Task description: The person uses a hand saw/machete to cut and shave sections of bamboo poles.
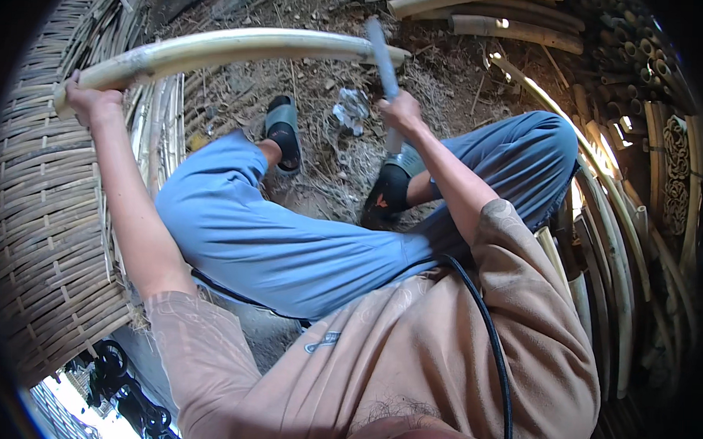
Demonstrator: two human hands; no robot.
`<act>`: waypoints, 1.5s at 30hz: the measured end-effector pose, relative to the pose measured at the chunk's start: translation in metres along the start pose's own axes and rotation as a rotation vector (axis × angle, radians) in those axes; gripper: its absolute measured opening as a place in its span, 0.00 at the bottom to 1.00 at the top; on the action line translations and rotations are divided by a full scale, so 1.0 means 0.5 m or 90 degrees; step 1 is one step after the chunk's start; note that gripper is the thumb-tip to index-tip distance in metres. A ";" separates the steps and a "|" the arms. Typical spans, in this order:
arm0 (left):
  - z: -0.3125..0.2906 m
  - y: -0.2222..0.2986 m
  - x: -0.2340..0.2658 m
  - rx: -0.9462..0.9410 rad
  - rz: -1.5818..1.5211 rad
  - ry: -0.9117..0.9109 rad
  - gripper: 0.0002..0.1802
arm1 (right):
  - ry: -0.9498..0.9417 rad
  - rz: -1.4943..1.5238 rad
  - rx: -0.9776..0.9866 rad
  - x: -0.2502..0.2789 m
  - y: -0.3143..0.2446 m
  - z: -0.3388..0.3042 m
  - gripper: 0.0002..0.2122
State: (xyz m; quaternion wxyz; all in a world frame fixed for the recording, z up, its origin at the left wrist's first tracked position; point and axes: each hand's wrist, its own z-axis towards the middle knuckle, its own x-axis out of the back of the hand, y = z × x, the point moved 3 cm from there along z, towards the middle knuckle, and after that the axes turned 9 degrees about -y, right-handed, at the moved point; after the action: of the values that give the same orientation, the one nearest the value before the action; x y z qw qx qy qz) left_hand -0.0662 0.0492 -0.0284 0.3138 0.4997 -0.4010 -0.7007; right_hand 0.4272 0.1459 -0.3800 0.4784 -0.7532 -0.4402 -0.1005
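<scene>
A thick pale bamboo pole [241,45] lies across the top of the view, bowed by the lens. My left hand [96,104] is closed around its left end, beside the woven bamboo wall. My right hand [402,113] grips a long-bladed knife [382,59], its grey blade pointing up and away from me. The blade passes in front of the pole's right end; whether the two touch I cannot tell. Part of the handle shows below my right fist, above my right shoe.
Woven bamboo matting [49,232] runs down the left side. Cut bamboo lengths [517,32] lie at the far right, with stacked tubes [644,55] beyond. Long split strips [610,252] stand along my right. Crumpled clear plastic [351,111] lies on the littered ground between my feet.
</scene>
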 end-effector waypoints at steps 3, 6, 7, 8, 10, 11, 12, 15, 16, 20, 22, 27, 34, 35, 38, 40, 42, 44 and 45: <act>0.009 0.035 0.009 0.005 0.030 0.085 0.31 | -0.013 0.012 0.154 -0.014 -0.113 -0.076 0.20; 0.019 0.017 0.024 0.019 0.014 0.062 0.33 | -0.002 -0.023 0.107 -0.012 -0.043 -0.041 0.23; 0.045 0.010 0.034 0.009 0.010 0.049 0.35 | 0.023 -0.027 0.051 -0.008 -0.003 -0.011 0.23; 0.041 0.003 0.032 0.013 0.013 0.049 0.35 | 0.018 -0.008 -0.034 -0.002 0.031 0.001 0.22; 0.020 0.002 0.030 0.031 0.042 0.148 0.37 | 0.011 0.015 -0.110 0.001 0.032 0.010 0.22; 0.019 0.002 0.025 0.043 0.059 0.145 0.39 | 0.013 0.017 -0.073 -0.010 0.025 0.008 0.22; -0.044 0.003 -0.010 0.057 0.062 0.224 0.40 | 0.014 0.016 -0.042 -0.019 0.002 -0.006 0.23; 0.006 0.021 0.021 0.021 0.077 0.246 0.42 | 0.000 -0.024 0.007 -0.036 -0.048 -0.021 0.23; 0.004 0.019 0.032 0.035 0.091 0.242 0.44 | 0.002 -0.020 0.004 -0.025 -0.028 -0.020 0.24; 0.006 0.008 0.023 0.046 0.088 0.219 0.48 | 0.023 -0.043 -0.095 0.021 0.081 0.031 0.22; 0.012 0.009 0.013 0.045 0.087 0.228 0.49 | 0.033 0.050 -0.106 -0.015 0.049 0.013 0.21; -0.007 0.019 0.022 0.020 0.142 0.216 0.46 | 0.020 -0.009 0.234 -0.038 -0.110 -0.075 0.22; -0.005 0.001 0.047 0.063 0.108 0.203 0.46 | -0.007 0.012 -0.052 -0.008 0.017 0.010 0.19; 0.004 0.002 0.045 0.048 0.115 0.193 0.45 | -0.025 0.015 -0.032 -0.015 -0.009 0.007 0.19; 0.024 0.004 0.043 0.073 0.197 0.235 0.40 | -0.005 -0.011 0.248 -0.049 -0.134 -0.065 0.20; 0.044 -0.004 0.059 0.080 0.195 0.219 0.40 | 0.031 -0.010 0.239 -0.063 -0.108 -0.055 0.20; 0.109 0.033 0.140 0.060 0.128 0.301 0.51 | 0.023 0.022 0.164 -0.086 -0.092 -0.034 0.21; -0.036 -0.040 0.049 0.169 0.166 0.270 0.44 | 0.035 0.045 -0.079 -0.022 0.050 0.010 0.22; -0.045 -0.023 0.044 0.166 0.167 0.276 0.44 | 0.030 0.043 -0.076 -0.020 0.037 0.004 0.22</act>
State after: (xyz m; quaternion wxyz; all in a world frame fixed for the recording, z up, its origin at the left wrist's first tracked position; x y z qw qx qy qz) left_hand -0.0517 0.0306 -0.0521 0.4131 0.6178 -0.4724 -0.4739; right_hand 0.4347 0.1388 -0.3984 0.4462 -0.7921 -0.3964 -0.1281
